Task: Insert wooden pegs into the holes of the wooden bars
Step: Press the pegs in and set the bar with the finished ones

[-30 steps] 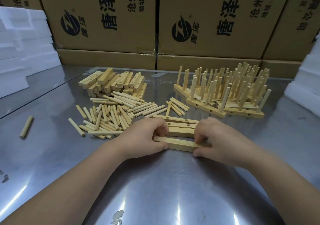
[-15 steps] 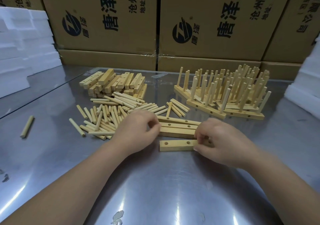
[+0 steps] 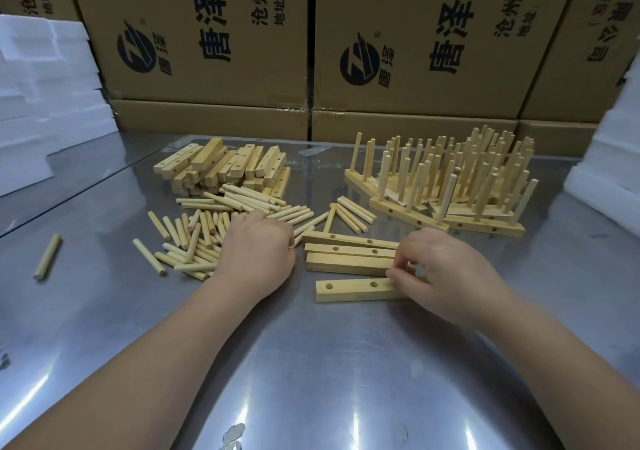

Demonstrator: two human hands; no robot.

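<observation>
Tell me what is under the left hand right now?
The left hand rests palm down on the loose pegs scattered over the metal table. Pegs stick out around it. Whether its fingers are closed on one is hidden by the hand itself.

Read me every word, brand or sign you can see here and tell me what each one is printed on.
"唐泽": large black characters on the left cardboard box, beside a round black logo.
"唐泽 A": on the middle cardboard box; the text after A is cut off by the frame edge.
"沧州" and "地址: 河北": smaller lines on both boxes, the rest cut off.
Right cardboard box: print too skewed to read.
Bars, pegs and foam blocks: no text.
</observation>
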